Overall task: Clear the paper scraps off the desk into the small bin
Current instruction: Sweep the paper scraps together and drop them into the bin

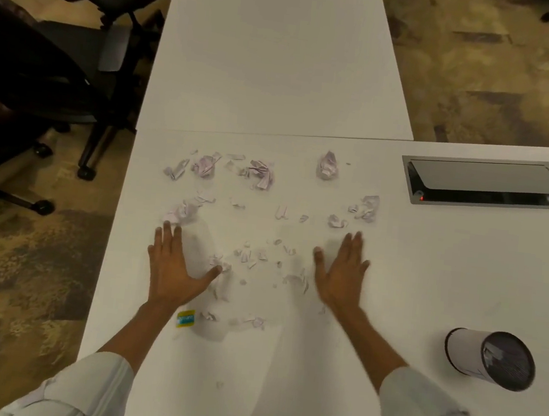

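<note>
Several torn and crumpled pale paper scraps (263,174) lie scattered across the white desk (428,275), in a far row and in a cluster of small bits (261,257) between my hands. My left hand (175,265) lies flat, fingers straight, thumb touching a scrap. My right hand (340,275) is also flat and open on the desk, just right of the small bits. The small bin (491,357) lies on its side at the near right, its dark mouth facing me, a few scraps inside.
A small yellow and blue eraser (185,318) sits by my left wrist. An open cable hatch (485,182) is set in the desk at far right. Black office chairs (79,51) stand left of the desk. A second desk (275,55) extends away.
</note>
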The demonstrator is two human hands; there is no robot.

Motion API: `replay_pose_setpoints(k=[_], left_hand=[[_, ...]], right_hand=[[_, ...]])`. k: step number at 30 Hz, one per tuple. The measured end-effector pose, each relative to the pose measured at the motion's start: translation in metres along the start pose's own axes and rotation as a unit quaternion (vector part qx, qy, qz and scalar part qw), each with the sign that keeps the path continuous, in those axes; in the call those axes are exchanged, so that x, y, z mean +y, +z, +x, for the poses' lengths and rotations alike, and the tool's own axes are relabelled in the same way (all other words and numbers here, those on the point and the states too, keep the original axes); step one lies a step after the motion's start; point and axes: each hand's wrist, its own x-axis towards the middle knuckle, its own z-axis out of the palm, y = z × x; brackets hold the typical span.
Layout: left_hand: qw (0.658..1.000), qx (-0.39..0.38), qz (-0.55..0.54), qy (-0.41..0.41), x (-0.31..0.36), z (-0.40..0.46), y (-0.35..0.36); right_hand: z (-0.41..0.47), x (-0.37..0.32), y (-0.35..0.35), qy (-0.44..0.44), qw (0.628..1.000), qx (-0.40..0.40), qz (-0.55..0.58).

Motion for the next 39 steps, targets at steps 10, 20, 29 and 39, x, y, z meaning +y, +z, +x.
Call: replay_pose_setpoints(k=[10,20,29,39], left_hand=[[0.997,-0.055,-0.001,-0.049,-0.024,0.082,-0.046],[0.993,-0.116,-0.004,0.031,0.017,0.079,-0.012],[0.99,-0.111,-0.042,0.074,0.024,0.091,-0.014],[0.977,-0.188,-0.024,0.1,0.05,0.097,0.015]], right_hand=[[0.135,0.033,-0.062,-0.005,0.986,-0.114,-0.119],[0.072,-0.033,0.025,-0.142,0.97,-0.108,-0.166],[0.061,-0.065,0.032,-0.216,0.964,-0.113,-0.103],[0.068,-0.096,0.057,-0.271,0.927,-0.182,-0.184]])
